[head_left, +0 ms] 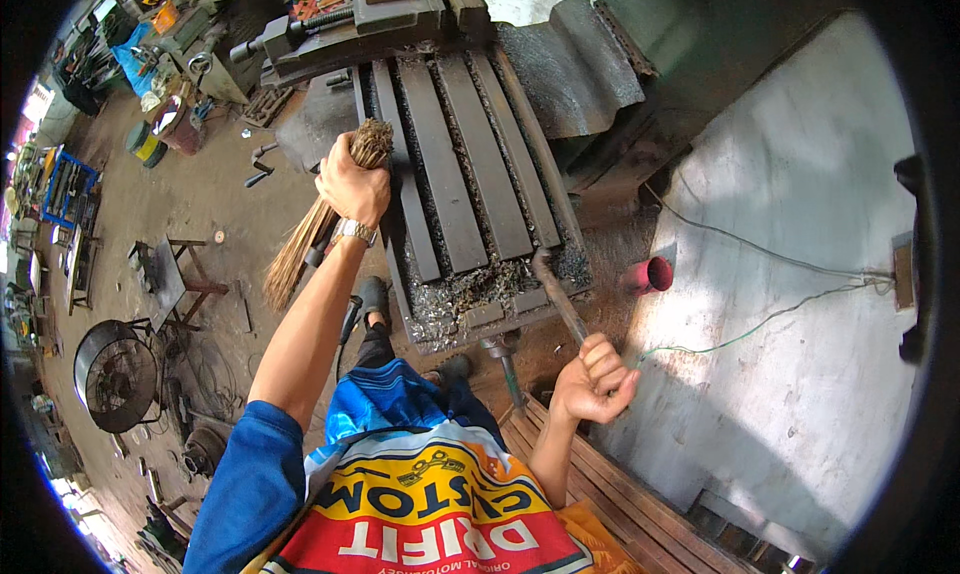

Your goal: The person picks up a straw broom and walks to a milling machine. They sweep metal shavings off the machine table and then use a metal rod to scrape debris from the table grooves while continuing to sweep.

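Gripping a tool in each fist; printed shirt (430,494) and blue sleeve (245,479) fill the near edge; right hand (598,379) is wrapped round the lower end of a metal rod (565,304), fingers curled tight; the rod slants up and left, its bent tip at the near end of the slotted table (465,164), by the rightmost strip; cannot tell if the tip touches metal or only chips; left hand (355,186), with a metal watch (355,231) at the wrist, is clenched on the broom (300,254) just under its blunt top; broom hangs tilted off the table's left side, bristles down and left; chips (455,292) heap at the table's near end and line the slots; shoes (373,296) are on the floor below, left of and under that end; long brown bars (600,494) lie lower right; pink tube (652,274) sits right of the table, open end facing right; wires (760,259) run across the pale surface (790,374) to the right; vise (390,14) sits on the table's far end; dark curved sheet (570,69) is right of it; out left on the floor: round fan (115,374), small bench (185,294), bucket (178,129), blue rack (68,189).
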A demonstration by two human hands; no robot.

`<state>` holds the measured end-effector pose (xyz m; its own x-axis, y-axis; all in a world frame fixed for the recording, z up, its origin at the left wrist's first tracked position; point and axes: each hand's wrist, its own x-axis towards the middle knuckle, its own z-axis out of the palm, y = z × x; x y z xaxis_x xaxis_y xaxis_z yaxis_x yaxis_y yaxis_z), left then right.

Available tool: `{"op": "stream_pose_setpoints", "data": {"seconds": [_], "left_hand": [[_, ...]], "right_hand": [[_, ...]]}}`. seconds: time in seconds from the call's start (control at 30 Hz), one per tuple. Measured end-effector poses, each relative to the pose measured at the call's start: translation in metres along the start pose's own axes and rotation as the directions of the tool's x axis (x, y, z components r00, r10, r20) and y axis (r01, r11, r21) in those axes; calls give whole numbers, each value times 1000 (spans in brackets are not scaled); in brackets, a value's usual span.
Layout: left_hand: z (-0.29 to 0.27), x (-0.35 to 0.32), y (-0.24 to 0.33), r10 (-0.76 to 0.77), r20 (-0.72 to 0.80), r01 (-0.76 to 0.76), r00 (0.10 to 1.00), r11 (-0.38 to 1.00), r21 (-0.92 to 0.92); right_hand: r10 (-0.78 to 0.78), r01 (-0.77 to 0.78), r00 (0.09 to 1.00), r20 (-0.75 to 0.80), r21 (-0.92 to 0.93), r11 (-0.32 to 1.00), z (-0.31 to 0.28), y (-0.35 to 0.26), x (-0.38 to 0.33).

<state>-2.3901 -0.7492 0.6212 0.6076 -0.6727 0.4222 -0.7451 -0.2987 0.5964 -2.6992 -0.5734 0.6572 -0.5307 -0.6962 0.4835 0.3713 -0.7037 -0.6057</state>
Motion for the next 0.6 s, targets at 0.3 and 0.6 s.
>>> {"op": "stream_pose_setpoints", "data": {"seconds": [0.3,0.6], "left_hand": [[0,1,-2,1,20,-1,1000,1000,-10],[-2,0,-4,14,33,-13,999,1000,-17]], "right_hand": [[-61,74,981,183,-64,995,2,2,43],[-245,227,963,109,155,961,16,-18,67]]}}
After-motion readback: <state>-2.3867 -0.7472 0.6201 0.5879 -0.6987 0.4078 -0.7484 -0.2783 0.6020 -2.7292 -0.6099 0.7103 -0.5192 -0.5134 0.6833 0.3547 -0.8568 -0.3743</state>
